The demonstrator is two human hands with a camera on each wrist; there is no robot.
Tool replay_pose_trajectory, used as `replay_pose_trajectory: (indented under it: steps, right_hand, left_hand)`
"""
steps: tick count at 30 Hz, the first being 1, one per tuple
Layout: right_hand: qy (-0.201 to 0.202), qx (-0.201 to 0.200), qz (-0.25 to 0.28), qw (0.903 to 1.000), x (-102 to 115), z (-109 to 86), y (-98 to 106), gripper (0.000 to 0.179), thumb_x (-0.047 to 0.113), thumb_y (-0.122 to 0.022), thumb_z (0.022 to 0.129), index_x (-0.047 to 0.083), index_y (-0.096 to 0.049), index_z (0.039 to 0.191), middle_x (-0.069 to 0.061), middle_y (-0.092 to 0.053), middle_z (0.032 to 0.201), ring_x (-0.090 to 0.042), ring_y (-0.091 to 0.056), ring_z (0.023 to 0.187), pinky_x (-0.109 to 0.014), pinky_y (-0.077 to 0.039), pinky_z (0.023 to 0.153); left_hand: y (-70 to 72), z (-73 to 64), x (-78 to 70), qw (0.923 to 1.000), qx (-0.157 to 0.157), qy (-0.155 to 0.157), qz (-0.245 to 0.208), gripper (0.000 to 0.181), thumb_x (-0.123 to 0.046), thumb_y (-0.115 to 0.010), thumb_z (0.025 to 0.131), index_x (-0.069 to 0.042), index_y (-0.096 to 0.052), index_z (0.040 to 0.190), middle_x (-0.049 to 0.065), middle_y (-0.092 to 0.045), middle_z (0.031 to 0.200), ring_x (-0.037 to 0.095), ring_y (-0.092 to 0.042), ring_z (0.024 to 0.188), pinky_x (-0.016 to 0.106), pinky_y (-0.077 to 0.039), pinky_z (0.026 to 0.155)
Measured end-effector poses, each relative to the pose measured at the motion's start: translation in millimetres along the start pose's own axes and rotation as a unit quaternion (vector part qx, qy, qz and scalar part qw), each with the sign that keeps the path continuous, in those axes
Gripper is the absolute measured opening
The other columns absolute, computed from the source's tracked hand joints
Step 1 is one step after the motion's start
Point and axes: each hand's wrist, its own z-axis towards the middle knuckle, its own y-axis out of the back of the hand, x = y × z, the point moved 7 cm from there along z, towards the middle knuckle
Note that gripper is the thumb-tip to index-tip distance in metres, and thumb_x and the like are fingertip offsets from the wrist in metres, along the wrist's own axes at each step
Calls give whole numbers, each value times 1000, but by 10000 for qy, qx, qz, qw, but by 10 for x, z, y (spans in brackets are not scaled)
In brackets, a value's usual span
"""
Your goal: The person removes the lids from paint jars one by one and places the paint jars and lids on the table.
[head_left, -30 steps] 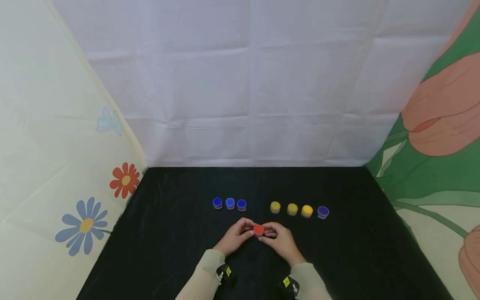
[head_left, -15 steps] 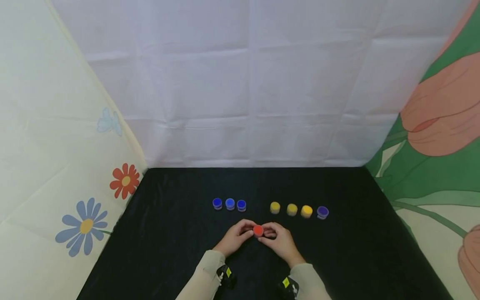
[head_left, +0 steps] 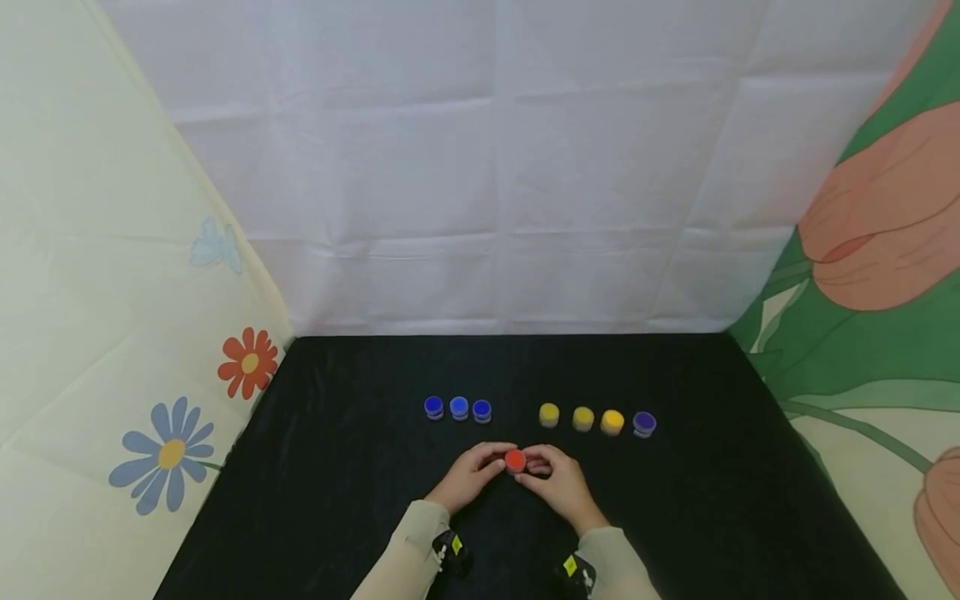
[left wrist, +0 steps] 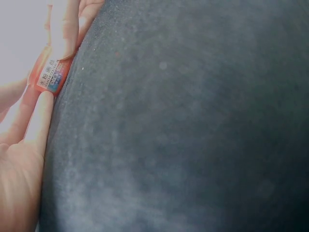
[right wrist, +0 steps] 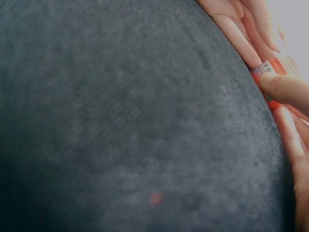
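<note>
A small pot of red gouache paint (head_left: 515, 461) with a red lid is held between both hands over the front middle of the black-covered table. My left hand (head_left: 467, 478) grips its left side between thumb and fingers. From the right, my right hand (head_left: 561, 487) pinches the same pot. In the left wrist view a printed label wraps the pot (left wrist: 50, 76), low over the cloth. A right-hand thumb covers part of the label in the right wrist view, where the pot (right wrist: 263, 69) sits at the right edge.
Behind the hands, three blue-lidded pots (head_left: 459, 407) stand in a row at left. Three yellow-lidded pots (head_left: 582, 418) and a purple-blue one (head_left: 644, 423) line up at right. A white cloth (head_left: 495, 208) hangs behind the black table cover (head_left: 345, 467); flowered cloths flank it.
Both hands keep their hold on the red paint pot at nearly the same spot. The left fingertips sit slightly lower in the head view; the other pots stay put.
</note>
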Motion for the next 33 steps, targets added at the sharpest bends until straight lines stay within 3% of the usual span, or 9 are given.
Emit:
replay_pose_trajectory:
  steps: [14, 23, 30, 33]
  right_hand:
    - [32, -23, 9, 10000, -7, -3, 10, 30, 1, -87, 76, 2, -73, 102, -5, -70, 95, -15, -70, 82, -24, -57, 76]
    - [31, -9, -10, 10000, 15, -8, 19, 30, 2, -87, 76, 1, -73, 103, -5, -70, 95, -16, -70, 82, -25, -58, 76]
    - [15, -31, -81, 10000, 4, -10, 3, 30, 0, -87, 77, 3, -73, 103, -5, -69, 95, -16, -69, 83, -25, -58, 77]
    - [42, -36, -83, 10000, 5, -15, 3, 30, 0, -87, 77, 2, -73, 103, -5, -69, 95, -16, -69, 83, -24, -57, 78]
  left_hand:
    - [-26, 6, 30, 9982, 6, -103, -591, 22, -17, -59, 104, -13, -60, 125, 3, -67, 124, 15, -64, 113, 29, -49, 98]
    - [-10, 1, 15, 10000, 26, 25, 45, 32, -24, -58, 104, -19, -64, 135, -1, -64, 127, 16, -59, 117, 37, -47, 101]
    - [-35, 5, 21, 9993, 5, -50, -360, 26, -21, -60, 103, -15, -62, 128, 1, -67, 125, 14, -64, 113, 32, -49, 99]
    - [-37, 11, 33, 9996, -51, -88, -245, 29, -21, -60, 103, -16, -63, 131, 1, -66, 124, 16, -62, 113, 33, -49, 99]
